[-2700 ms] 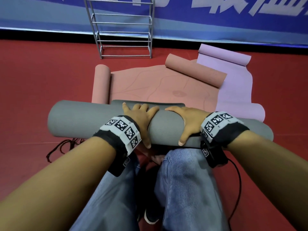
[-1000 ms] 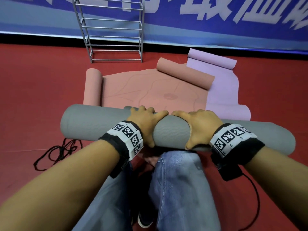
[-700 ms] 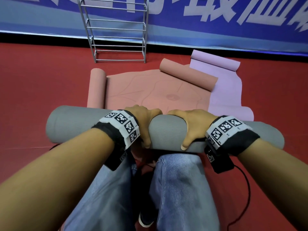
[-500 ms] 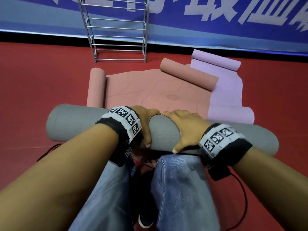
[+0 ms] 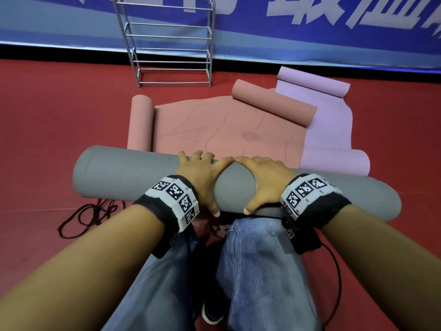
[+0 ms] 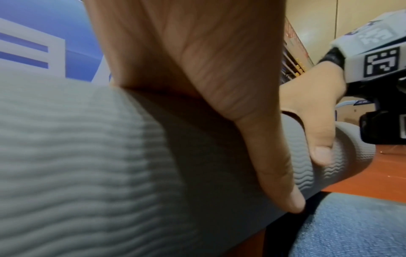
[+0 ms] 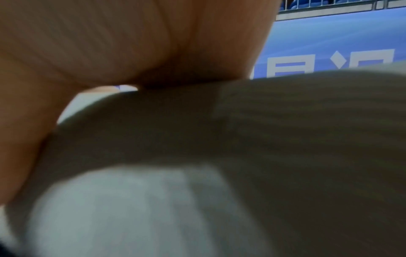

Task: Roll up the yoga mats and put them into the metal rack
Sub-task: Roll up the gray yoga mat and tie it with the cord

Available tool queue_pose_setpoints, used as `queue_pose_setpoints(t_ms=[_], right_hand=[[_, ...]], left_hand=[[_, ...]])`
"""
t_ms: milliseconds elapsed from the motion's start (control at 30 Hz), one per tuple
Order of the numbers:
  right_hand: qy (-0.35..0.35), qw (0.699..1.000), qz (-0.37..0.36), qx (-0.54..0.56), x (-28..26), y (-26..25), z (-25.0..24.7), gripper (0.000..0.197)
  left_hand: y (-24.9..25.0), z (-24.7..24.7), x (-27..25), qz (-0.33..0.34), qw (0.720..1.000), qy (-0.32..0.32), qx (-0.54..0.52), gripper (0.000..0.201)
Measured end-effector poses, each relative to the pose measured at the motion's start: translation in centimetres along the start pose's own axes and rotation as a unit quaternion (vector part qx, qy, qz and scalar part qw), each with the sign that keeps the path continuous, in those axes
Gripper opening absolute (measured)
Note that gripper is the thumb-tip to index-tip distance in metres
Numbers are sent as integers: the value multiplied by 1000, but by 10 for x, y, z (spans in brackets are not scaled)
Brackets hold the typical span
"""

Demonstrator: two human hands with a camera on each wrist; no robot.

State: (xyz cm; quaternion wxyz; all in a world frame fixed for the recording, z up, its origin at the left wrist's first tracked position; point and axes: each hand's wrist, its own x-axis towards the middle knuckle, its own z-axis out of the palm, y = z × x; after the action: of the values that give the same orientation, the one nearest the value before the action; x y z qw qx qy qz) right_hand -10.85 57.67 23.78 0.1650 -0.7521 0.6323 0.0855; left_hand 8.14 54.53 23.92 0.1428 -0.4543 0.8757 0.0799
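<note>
Both grips, left hand [image 5: 201, 174] and right hand [image 5: 263, 177], are curled around the rolled grey foam yoga mat [image 5: 133, 177] on the red floor [image 5: 47, 120]; pink mat [image 5: 226, 130], lilac mat [image 5: 334, 130] remain unrolled, silver metal rack [image 5: 167, 41] unfilled.

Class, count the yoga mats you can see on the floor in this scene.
3. The grey mat, fully rolled, lies nearest, under both hands. The salmon-pink mat lies spread beyond it, both ends curled. The lilac mat lies right of that, partly under it. None sits in the metal rack.

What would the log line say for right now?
stage: rolling | grey mat: rolled, gripped by left hand and right hand | metal rack: no mats seen
</note>
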Motion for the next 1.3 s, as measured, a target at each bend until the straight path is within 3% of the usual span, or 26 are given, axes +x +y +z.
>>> queue_pose_setpoints(t_ms=[133, 267, 333, 567, 733, 867, 1000, 1067, 1300], right_hand=[[76, 996, -28, -26, -10, 4, 13, 125], [44, 998, 32, -40, -15, -2, 15, 134], [35, 998, 35, -29, -14, -4, 12, 129], [102, 994, 11, -22, -21, -4, 12, 112], [58, 998, -17, 32, -11, -11, -8, 112], [-9, 997, -31, 64, 3, -14, -10, 113], [-40, 993, -21, 105, 13, -5, -12, 112], [-58, 991, -16, 118, 16, -4, -13, 110], [21, 997, -44, 55, 1, -3, -1, 122]], left_hand=[[0, -7, 7, -1, 1000, -22, -13, 126], [0, -13, 12, 3, 999, -36, -25, 121], [-2, -14, 10, 15, 999, -30, -24, 114], [-3, -22, 1, 32, 999, -3, 24, 93], [-24, -41, 3, 37, 989, -100, -98, 80], [-34, -37, 3, 8, 970, -160, -184, 99], [-21, -30, -5, -14, 994, -101, -23, 121], [-15, -24, -11, -23, 996, -86, -7, 125], [-24, -18, -3, -23, 997, -57, -53, 117]])
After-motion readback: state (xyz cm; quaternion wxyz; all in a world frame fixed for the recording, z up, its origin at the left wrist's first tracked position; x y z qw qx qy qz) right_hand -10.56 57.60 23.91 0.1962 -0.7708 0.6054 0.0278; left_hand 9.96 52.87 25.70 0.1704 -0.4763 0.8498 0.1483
